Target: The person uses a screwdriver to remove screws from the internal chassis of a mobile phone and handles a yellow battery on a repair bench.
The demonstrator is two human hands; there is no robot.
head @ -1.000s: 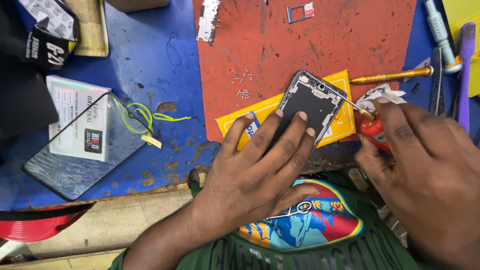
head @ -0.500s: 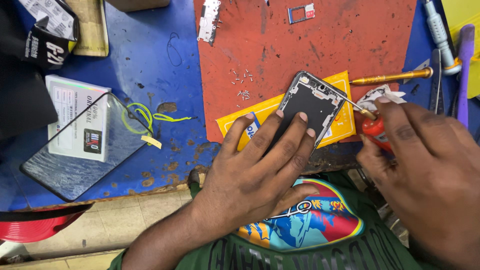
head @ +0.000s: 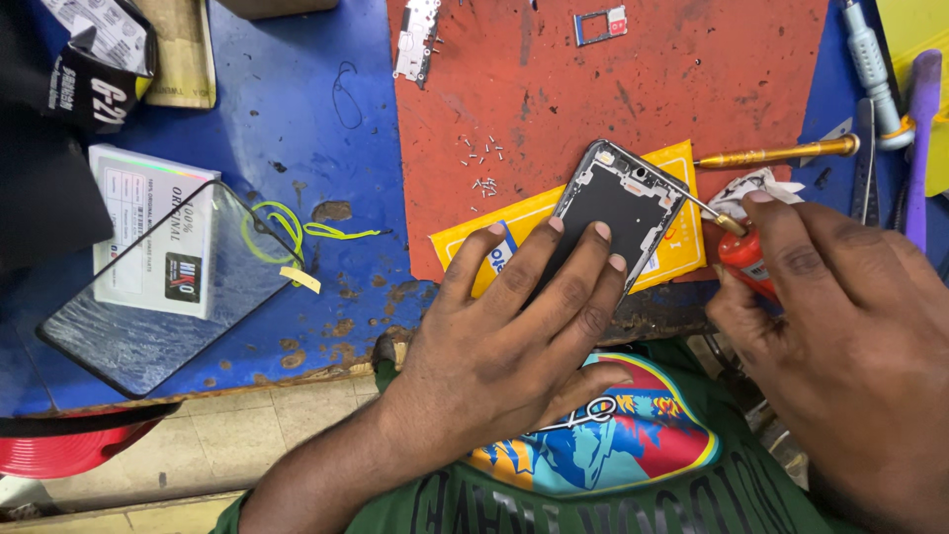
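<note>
phone frame: dark, back open, lies tilted on a yellow packet at the near edge of the red mat
left hand: flat on the lower part of the phone frame, fingers spread, pressing it down; not curled around anything
right hand: closed on a red-handled screwdriver; its metal tip meets the phone frame's right edge near the top corner
yellow packet: flat under the phone frame, sticks out on both sides, one end just beside the left hand's fingertips
screws: small loose cluster on the red mat, left of the phone frame, apart from it
brass-coloured screwdriver: lies on the red mat just beyond the right hand
crumpled white paper: between the brass-coloured screwdriver and the right hand
SIM tray: far side of the red mat; whether it holds a card, cannot tell
metal bracket: top-left edge of the red mat
glass screen panel: left, on the blue table, partly over a white box
yellow-green wire: looped on the table next to the glass screen panel
table: blue, paint chipped along the near edge; tiled floor below it
</note>
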